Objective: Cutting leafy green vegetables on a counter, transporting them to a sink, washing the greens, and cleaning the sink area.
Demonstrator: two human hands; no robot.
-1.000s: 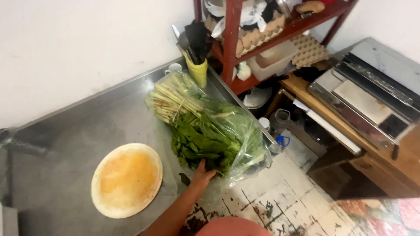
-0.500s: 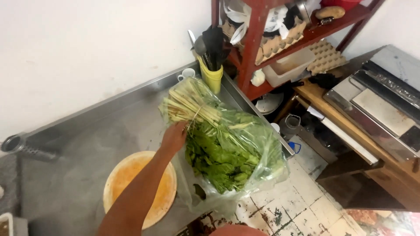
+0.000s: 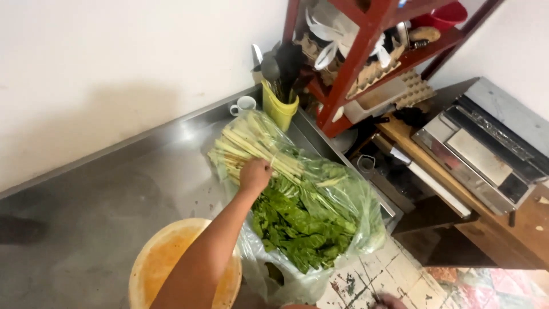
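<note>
A clear plastic bag (image 3: 366,229) full of leafy greens (image 3: 303,229) with pale stalks (image 3: 243,143) lies on the steel counter (image 3: 114,194), its leafy end hanging over the counter's right edge. My left hand (image 3: 254,174) reaches in from below and is closed on the bundle where the stalks meet the leaves. Only the fingertips of my right hand (image 3: 389,300) show at the bottom edge, and their pose is unclear.
A round yellow-stained board (image 3: 160,257) lies under my forearm. A yellow utensil holder (image 3: 280,111) and a white cup (image 3: 245,105) stand at the counter's back corner. Right of the counter are a red shelf rack (image 3: 354,63), egg cartons (image 3: 417,88) and a metal appliance (image 3: 486,154).
My left hand moved from the leafy end of the bag up to the stalks and closed on the bundle. The view shifted closer.
</note>
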